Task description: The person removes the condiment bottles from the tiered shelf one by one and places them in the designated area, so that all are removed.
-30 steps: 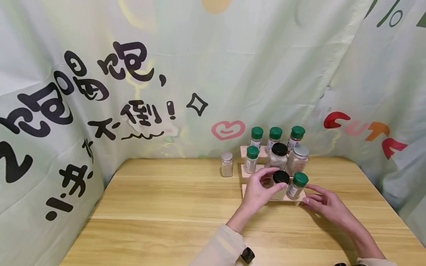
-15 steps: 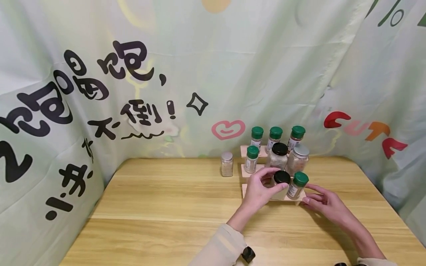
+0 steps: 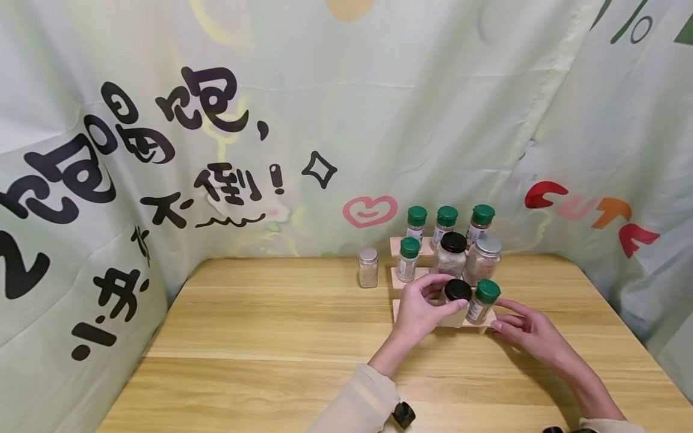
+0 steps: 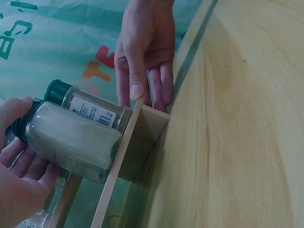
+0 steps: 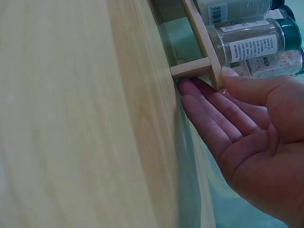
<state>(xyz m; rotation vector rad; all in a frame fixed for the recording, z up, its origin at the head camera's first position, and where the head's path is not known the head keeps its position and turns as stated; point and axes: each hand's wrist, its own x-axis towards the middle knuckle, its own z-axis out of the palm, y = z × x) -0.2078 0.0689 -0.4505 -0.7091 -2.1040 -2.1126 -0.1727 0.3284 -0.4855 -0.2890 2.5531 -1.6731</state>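
Note:
My left hand grips a clear square jar with a black lid, thumb on the near side and fingers behind it. In the left wrist view the pale contents of this jar show, and its base is right at the front board of the wooden spice rack. Beside it on the lowest tier stands a green-lidded spice bottle. At the rack's right end my right hand holds the board's corner, thumb on its upper side and fingers down by the leg.
On the middle tier are a green-lidded bottle, a black-lidded jar and a silver-lidded jar. Three green-lidded bottles line the top tier. A small silver-lidded jar stands left of the rack on the wooden table. Printed cloth hangs behind.
The black-lidded jar in my left hand has edged slightly right, toward the green-lidded bottle. My right hand keeps its place at the rack's end.

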